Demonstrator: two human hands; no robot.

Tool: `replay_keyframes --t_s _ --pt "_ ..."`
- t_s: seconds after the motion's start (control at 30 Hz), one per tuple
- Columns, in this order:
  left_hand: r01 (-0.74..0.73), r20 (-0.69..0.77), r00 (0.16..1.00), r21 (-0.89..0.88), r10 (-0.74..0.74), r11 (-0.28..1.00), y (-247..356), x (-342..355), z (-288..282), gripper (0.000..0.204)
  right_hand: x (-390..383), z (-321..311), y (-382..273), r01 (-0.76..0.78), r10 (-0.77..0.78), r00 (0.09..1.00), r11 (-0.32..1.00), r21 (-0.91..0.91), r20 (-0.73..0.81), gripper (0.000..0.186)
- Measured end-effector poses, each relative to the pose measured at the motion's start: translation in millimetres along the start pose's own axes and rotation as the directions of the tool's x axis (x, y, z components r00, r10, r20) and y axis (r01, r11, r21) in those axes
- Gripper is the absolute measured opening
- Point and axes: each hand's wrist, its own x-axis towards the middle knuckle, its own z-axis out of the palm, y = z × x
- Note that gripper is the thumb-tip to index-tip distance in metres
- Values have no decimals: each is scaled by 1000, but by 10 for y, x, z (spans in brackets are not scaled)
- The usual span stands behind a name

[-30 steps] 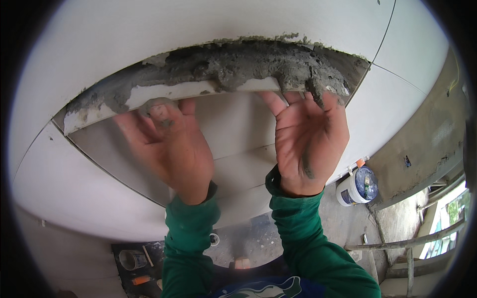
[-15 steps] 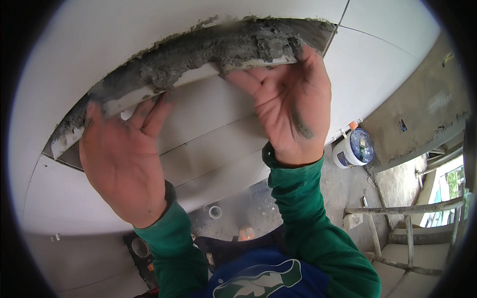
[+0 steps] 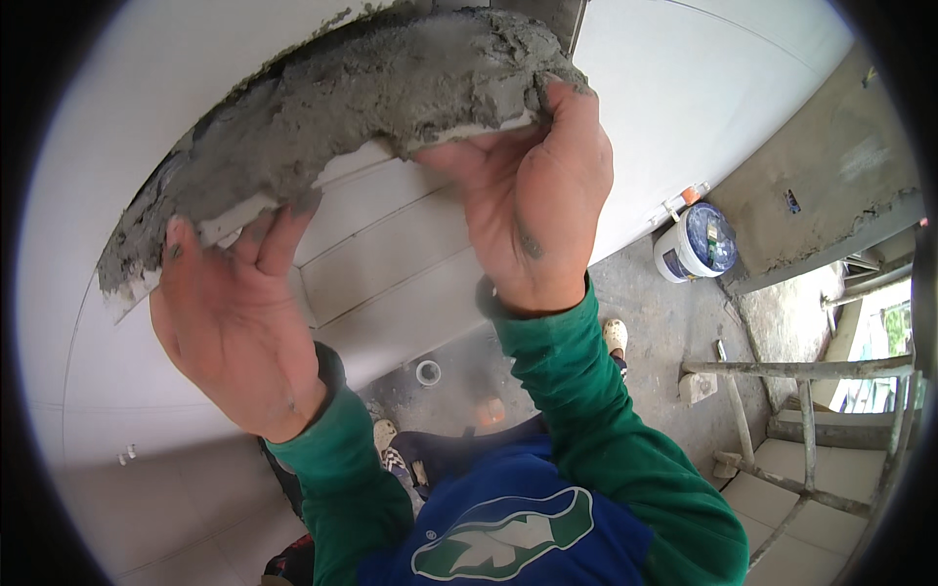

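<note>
A pale tile (image 3: 484,127) is held up in front of me, its back covered in a thick, rough layer of wet grey mortar (image 3: 391,83). My left hand (image 3: 234,327) grips the tile's lower edge near the left end, thumb on the mortar side and fingers beneath. Near the right end my right hand (image 3: 542,210) clasps it the same way, its thumb pressed into the mortar. Both palms carry grey smears. Behind lies a wall of white tiles (image 3: 391,249) with a dark recess, mostly hidden by the mortar-covered piece.
At right on the floor stands a white bucket (image 3: 674,256) with a blue lid and a small tool on top. A metal pipe frame (image 3: 807,439) is at the lower right. A small round container (image 3: 428,372) sits on the grey floor, near my shoes (image 3: 615,335).
The tile has come out of the wall recess and tilted, so more of its mortared back faces me. Both hands keep their hold; the right one has shifted left. My shoes have come into view.
</note>
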Motion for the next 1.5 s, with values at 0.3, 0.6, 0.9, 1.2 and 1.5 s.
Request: replay_keyframes --t_s 0.3,0.6,0.9,1.2,1.5 --pt "-61 99 993 -29 64 998 -183 -25 -177 27 116 -20 26 -31 30 999 999 11 12 33" --pt "-75 65 994 -136 84 988 -248 16 -64 21 230 -19 4 21 -18 999 998 -55 46 30" --pt "-116 99 987 -111 128 987 -329 -51 -206 17 191 -144 63 45 -39 997 995 -85 69 26" --pt "-85 40 995 -153 93 984 -432 -693 -423 34 -114 -476 28 -54 55 999 988 145 1 28" --pt "9 -13 1000 -409 -16 913 -633 -655 -368 35 -74 -556 -182 131 -46 975 911 -390 219 38"
